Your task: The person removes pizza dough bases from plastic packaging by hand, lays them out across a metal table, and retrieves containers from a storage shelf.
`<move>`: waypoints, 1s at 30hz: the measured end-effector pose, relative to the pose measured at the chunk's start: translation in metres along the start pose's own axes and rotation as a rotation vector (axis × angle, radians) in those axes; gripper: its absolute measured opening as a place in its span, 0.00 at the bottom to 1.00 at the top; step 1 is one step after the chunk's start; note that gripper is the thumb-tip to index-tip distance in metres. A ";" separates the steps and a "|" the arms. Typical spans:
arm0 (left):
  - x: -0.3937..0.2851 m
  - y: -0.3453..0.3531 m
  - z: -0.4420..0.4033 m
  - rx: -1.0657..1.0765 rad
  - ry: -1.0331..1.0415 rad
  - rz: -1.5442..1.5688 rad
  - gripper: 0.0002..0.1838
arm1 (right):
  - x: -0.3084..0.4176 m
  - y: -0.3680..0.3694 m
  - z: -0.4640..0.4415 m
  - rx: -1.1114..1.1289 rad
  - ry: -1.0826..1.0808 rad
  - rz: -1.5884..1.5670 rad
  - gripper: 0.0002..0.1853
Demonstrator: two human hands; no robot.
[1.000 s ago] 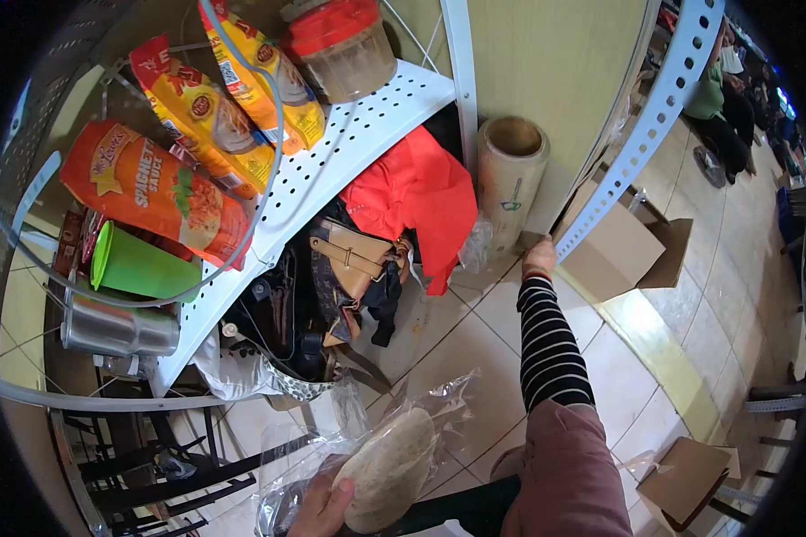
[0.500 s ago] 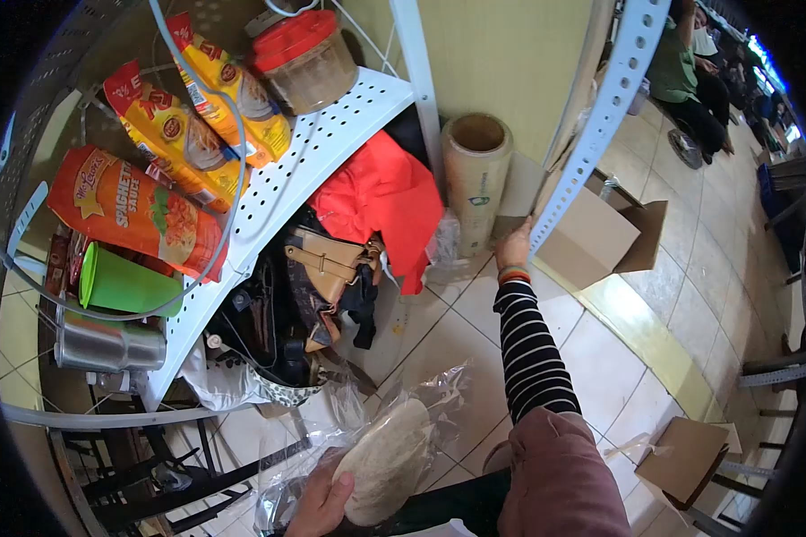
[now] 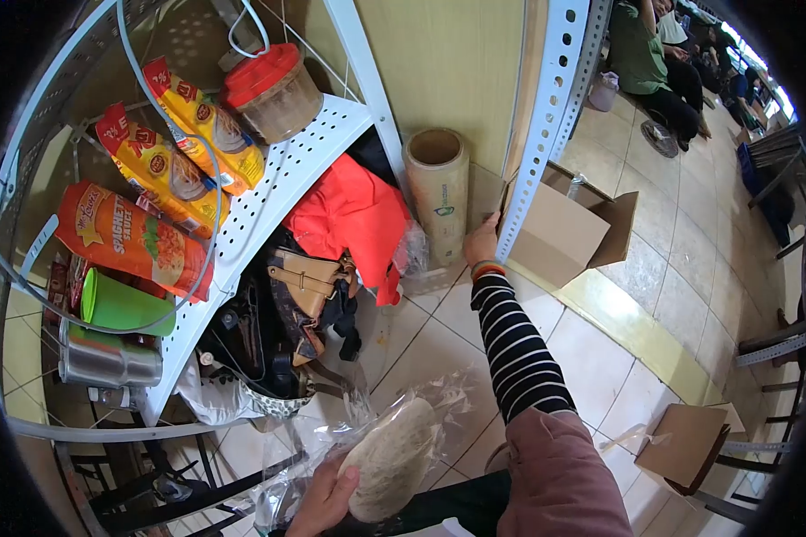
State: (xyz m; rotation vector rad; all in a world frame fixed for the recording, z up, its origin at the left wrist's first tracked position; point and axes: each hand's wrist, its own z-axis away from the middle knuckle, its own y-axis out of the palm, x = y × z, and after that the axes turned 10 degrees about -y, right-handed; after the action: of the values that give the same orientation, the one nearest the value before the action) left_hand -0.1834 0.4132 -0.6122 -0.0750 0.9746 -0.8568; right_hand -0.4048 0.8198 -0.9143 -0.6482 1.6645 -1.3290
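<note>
My left hand (image 3: pixel 330 501), at the bottom, is closed round a pale, flat oval piece (image 3: pixel 392 461) that looks like flatbread. Loose clear plastic wrap (image 3: pixel 282 490) surrounds it. My right arm, in a striped sleeve, reaches forward. At its end, my right hand (image 3: pixel 482 240) is closed at the lower part of a perforated metal post (image 3: pixel 539 134), its fingertips partly hidden. Just left of that hand stands a large upright roll of plastic film (image 3: pixel 438 201). An open cardboard box (image 3: pixel 555 228) lies beyond the post.
A white perforated shelf (image 3: pixel 242 233) at left bears a spaghetti sauce pouch (image 3: pixel 134 237), yellow pouches (image 3: pixel 157 170), a red-lidded jar (image 3: pixel 273 94) and a green cup (image 3: pixel 121 304). Red cloth (image 3: pixel 345 219) and bags (image 3: pixel 260 313) lie below. Another person (image 3: pixel 640 58) sits at upper right.
The view has shifted, so the shelf, roll and post appear further left and slightly lower. Both hands keep their holds.
</note>
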 end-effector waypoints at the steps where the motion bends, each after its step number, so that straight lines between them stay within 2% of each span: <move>1: 0.000 0.000 0.000 0.007 0.011 -0.006 0.23 | 0.008 0.012 -0.006 0.001 -0.005 -0.005 0.28; 3: 0.000 0.002 0.000 0.029 0.021 -0.009 0.23 | 0.012 0.034 -0.010 -0.111 0.065 -0.099 0.25; 4: 0.001 0.003 -0.001 0.043 0.026 -0.014 0.23 | -0.018 0.009 0.016 -0.108 0.068 -0.092 0.25; 6: -0.001 0.004 -0.002 0.058 0.036 -0.019 0.24 | -0.041 -0.090 0.038 0.297 -0.316 -0.181 0.29; 7: -0.004 0.005 -0.003 0.071 0.065 -0.004 0.23 | -0.041 -0.078 0.043 0.014 -0.209 -0.085 0.29; 8: -0.007 0.006 -0.005 0.092 0.094 0.010 0.23 | -0.042 -0.064 0.052 0.016 -0.195 -0.080 0.29; 10: -0.014 0.010 -0.006 0.095 0.093 0.029 0.23 | -0.057 -0.069 0.096 -0.719 -0.163 -1.276 0.28; 12: -0.014 0.012 -0.009 0.119 0.092 0.048 0.24 | -0.112 -0.128 0.175 -0.121 -0.056 -1.559 0.26; 14: -0.004 0.010 -0.018 0.088 0.052 0.072 0.25 | -0.171 -0.100 0.248 -0.322 0.004 -0.982 0.28; 15: -0.015 0.013 -0.015 0.015 -0.049 0.066 0.25 | -0.209 -0.081 0.292 -0.446 0.207 -0.897 0.27; 16: -0.002 0.011 -0.021 0.074 -0.039 0.045 0.25 | -0.253 -0.068 0.339 -0.469 0.452 -0.643 0.27; 17: 0.024 0.003 -0.033 0.042 -0.051 0.137 0.25 | -0.300 -0.050 0.393 -0.527 0.585 -0.455 0.29; 18: 0.038 0.001 -0.042 0.008 -0.071 0.226 0.26 | -0.344 -0.038 0.452 -0.279 0.708 0.068 0.34; 19: 0.033 0.006 -0.044 0.063 -0.063 0.204 0.26 | -0.373 -0.046 0.496 -0.280 0.894 0.194 0.37; 20: 0.024 0.011 -0.046 -0.047 -0.079 0.252 0.26 | -0.394 -0.057 0.528 -0.291 1.074 0.319 0.40; 21: 0.019 0.015 -0.047 -0.162 -0.097 0.301 0.26 | -0.408 -0.066 0.550 -0.136 1.281 0.270 0.43; 22: 0.026 0.012 -0.055 -0.132 -0.090 0.289 0.26 | -0.420 -0.071 0.570 0.020 1.478 0.206 0.45; 23: 0.041 0.005 -0.069 -0.085 -0.113 0.369 0.26 | -0.432 -0.060 0.593 0.145 1.541 0.096 0.44; 24: 0.048 0.003 -0.077 -0.046 -0.137 0.454 0.26 | -0.439 -0.053 0.605 0.137 1.552 0.104 0.44; 25: 0.020 0.015 -0.064 -0.106 -0.150 0.281 0.26 | -0.444 -0.046 0.611 0.306 1.563 -0.135 0.42; 26: 0.013 0.020 -0.066 -0.112 -0.142 0.292 0.26 | -0.449 -0.041 0.613 0.471 1.542 -0.382 0.40; 27: 0.008 0.024 -0.064 -0.086 -0.133 0.262 0.27 | -0.453 -0.036 0.616 0.455 1.523 -0.393 0.40; 29: -0.005 0.028 -0.060 -0.098 -0.117 0.258 0.29 | -0.452 -0.023 0.620 0.205 1.418 -0.218 0.23; 30: -0.014 0.031 -0.055 -0.070 -0.097 0.224 0.28 | -0.454 -0.011 0.620 0.039 1.376 -0.133 0.18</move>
State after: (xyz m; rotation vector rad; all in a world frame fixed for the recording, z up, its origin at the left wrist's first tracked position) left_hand -0.2098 0.4609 -0.6476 -0.0657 0.9026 -0.6083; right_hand 0.3491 0.8883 -0.7839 0.3580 2.6149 -2.0935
